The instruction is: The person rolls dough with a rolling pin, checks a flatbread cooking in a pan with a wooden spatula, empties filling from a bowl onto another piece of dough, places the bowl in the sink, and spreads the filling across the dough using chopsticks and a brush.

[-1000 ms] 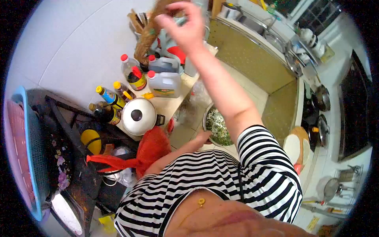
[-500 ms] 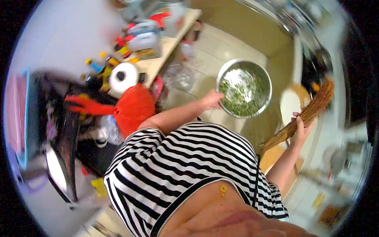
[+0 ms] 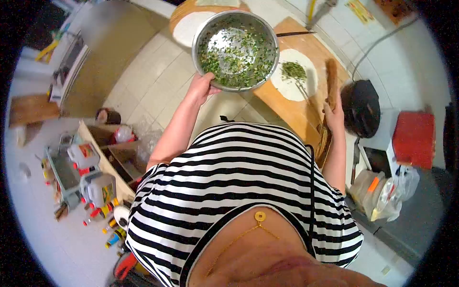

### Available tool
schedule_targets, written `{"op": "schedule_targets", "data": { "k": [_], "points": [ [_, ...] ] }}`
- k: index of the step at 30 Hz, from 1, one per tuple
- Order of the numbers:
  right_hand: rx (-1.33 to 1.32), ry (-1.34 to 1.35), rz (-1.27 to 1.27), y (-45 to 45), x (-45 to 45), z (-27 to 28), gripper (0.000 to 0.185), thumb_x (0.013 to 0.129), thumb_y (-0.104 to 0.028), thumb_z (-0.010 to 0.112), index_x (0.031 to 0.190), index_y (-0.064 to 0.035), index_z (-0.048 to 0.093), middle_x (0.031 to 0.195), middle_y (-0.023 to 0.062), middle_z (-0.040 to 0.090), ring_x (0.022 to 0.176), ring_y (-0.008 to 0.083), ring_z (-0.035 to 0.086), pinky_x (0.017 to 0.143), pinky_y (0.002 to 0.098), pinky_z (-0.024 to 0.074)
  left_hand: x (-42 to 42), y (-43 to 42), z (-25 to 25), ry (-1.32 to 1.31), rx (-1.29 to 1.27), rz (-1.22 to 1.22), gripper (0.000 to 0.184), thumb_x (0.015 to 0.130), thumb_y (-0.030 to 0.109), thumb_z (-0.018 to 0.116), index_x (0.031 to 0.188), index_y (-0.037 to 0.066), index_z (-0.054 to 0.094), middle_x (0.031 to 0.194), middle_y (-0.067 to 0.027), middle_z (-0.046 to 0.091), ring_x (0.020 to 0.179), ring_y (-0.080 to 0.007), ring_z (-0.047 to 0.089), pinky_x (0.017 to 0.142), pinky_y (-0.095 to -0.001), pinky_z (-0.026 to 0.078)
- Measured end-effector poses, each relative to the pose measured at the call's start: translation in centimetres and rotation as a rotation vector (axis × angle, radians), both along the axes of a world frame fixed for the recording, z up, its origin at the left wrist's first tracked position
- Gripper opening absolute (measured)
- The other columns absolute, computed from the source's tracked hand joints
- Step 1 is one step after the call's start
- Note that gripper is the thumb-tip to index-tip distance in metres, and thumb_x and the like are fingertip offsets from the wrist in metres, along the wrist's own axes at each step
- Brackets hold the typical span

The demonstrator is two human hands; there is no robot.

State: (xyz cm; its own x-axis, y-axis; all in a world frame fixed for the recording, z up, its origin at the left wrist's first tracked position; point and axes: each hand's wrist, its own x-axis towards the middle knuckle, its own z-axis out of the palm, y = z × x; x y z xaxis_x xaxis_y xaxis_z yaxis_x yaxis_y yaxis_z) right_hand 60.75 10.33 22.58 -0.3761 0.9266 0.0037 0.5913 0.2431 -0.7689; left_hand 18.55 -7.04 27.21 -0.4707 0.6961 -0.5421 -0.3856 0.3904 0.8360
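Observation:
My left hand (image 3: 203, 88) is closed on the near rim of a steel bowl (image 3: 271, 33), tilted so its inside shows. Chopped greens (image 3: 258, 67) line the bowl. On the right, my right hand (image 3: 334, 115) is wrapped round a brown straw whisk broom (image 3: 332, 76), held upright over the board's edge. Beside it, a round white dough sheet (image 3: 283, 90) lies on a wooden board (image 3: 289, 33). A small heap of chopped greens (image 3: 294, 71) and what look like chopsticks (image 3: 303, 90) rest on the sheet.
Another white dough round (image 3: 189, 29) lies on a board at the back. A black pan (image 3: 363, 107), a knife (image 3: 355, 160), a red box (image 3: 413, 138) and bagged items (image 3: 377, 196) stand at right. Bottles and jugs (image 3: 98, 189) crowd a shelf at left.
My body has turned right, bringing the boards and dough in front of me. The bowl has moved over beside the dough sheet. Both hands keep their holds.

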Motion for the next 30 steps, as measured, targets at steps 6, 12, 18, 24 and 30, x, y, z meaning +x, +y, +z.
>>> {"op": "schedule_targets", "data": {
  "k": [6,12,18,24,30],
  "points": [
    [0.225,-0.206,-0.02,-5.8,-7.7,8.1,0.069,0.087,-0.02,0.056,0.146,-0.0177,0.02,0.136,0.0204,0.043,0.119,0.0363,0.049,0.096,0.0381,0.0417,-2.4,1.4,-2.7,0.083,0.061,-0.173,0.036,0.087,0.015,0.053,0.12,0.005,0.046,0.103,-0.0109,0.061,0.076,-0.0194,0.064,0.057,-0.032,0.058],
    [0.106,-0.35,-0.066,-7.2,-16.9,8.4,0.063,0.089,-0.018,0.054,0.144,-0.0236,0.025,0.131,0.0198,0.048,0.117,0.0351,0.049,0.094,0.0387,0.0426,-6.2,3.8,-5.2,0.079,0.188,-0.365,0.038,0.086,0.009,0.052,0.123,0.005,0.044,0.098,-0.0085,0.062,0.073,-0.0166,0.064,0.053,-0.0278,0.055],
    [0.366,-0.379,-0.074,-2.2,-24.1,6.4,0.06,0.087,-0.017,0.054,0.141,-0.0259,0.029,0.117,0.0184,0.057,0.103,0.0389,0.056,0.086,0.0433,0.0463,-8.4,4.8,-3.7,0.058,0.203,-0.555,0.041,0.084,0.006,0.051,0.123,0.006,0.043,0.095,-0.0094,0.061,0.068,-0.0163,0.062,0.05,-0.0268,0.052],
    [0.221,-0.832,0.173,-6.9,-23.6,4.8,0.068,0.084,-0.007,0.048,0.142,-0.0344,0.025,0.107,0.0198,0.059,0.088,0.0377,0.062,0.075,0.0448,0.0509,-8.8,7.8,-5.2,0.07,0.15,-0.627,0.053,0.081,0.009,0.056,0.13,0.012,0.035,0.1,-0.0089,0.06,0.073,-0.0183,0.063,0.051,-0.0303,0.055],
    [0.641,-1.028,0.14,-6.5,-28.5,8.2,0.065,0.083,-0.002,0.046,0.14,-0.0288,0.03,0.094,0.0157,0.059,0.075,0.0317,0.065,0.06,0.0418,0.0531,-8.9,9.0,-9.8,0.147,0.247,-0.719,0.069,0.08,0.015,0.059,0.14,0.017,0.025,0.115,-0.011,0.057,0.082,-0.0196,0.063,0.053,-0.0316,0.056]
  ]
}}
